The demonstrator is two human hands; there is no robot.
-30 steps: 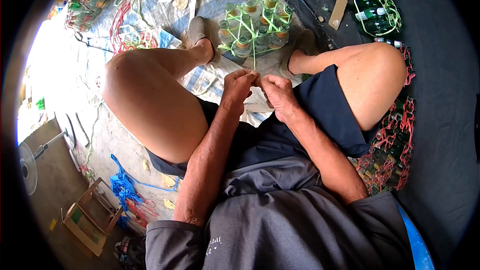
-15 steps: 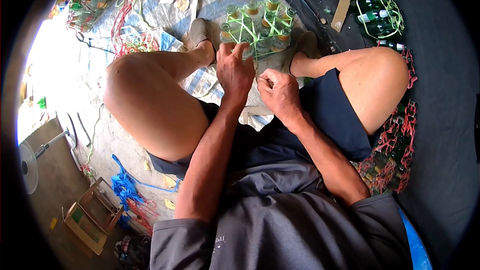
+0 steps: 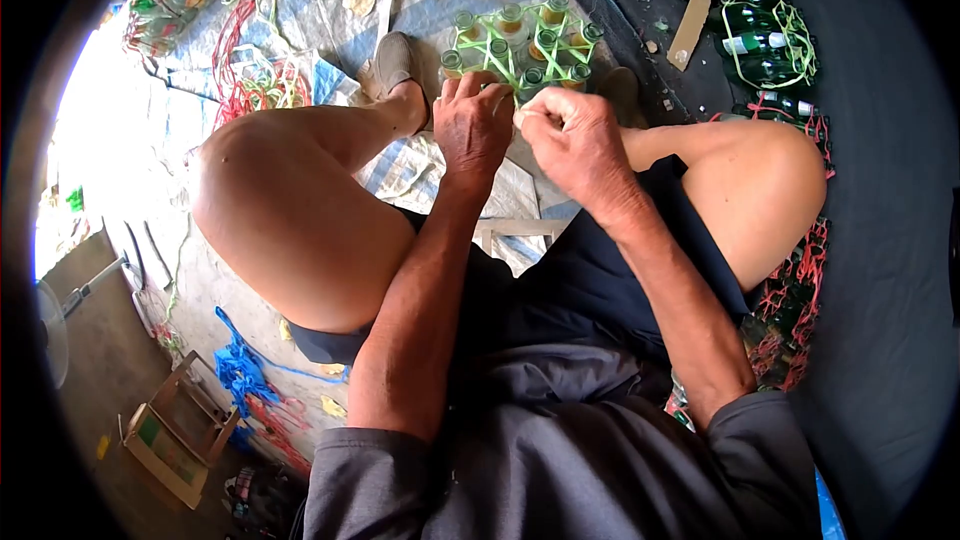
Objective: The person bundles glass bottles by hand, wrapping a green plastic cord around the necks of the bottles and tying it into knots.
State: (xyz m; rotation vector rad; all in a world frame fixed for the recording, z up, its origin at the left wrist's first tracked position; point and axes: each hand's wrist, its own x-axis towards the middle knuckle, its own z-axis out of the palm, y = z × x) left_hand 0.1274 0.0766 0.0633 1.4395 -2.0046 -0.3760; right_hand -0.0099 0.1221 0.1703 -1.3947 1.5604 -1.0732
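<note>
A cluster of clear glass bottles [image 3: 510, 22] stands upright on the floor between my feet. Light green plastic twine [image 3: 505, 58] criss-crosses around the bottle necks. My left hand [image 3: 470, 127] is at the near edge of the cluster, fingers curled and closed on the twine. Close beside it, my right hand [image 3: 578, 145] pinches the twine between thumb and fingers. A short light green strand shows between the two hands. My hands cover the nearest bottles, and the fingertips of my left hand are partly hidden.
A striped tarp [image 3: 400, 0] covers the floor. Green bottles tied with twine [image 3: 765, 45] lie on the right, and red netted bottles [image 3: 795, 310] below them. Loose red and green twine [image 3: 255, 75] lies at the left. A blue twine heap [image 3: 240, 370] sits near a wooden frame [image 3: 180, 430].
My right hand has risen toward the bottle cluster, nearer its front edge. My left hand has moved slightly up and remains closed. The camera view has shifted a little.
</note>
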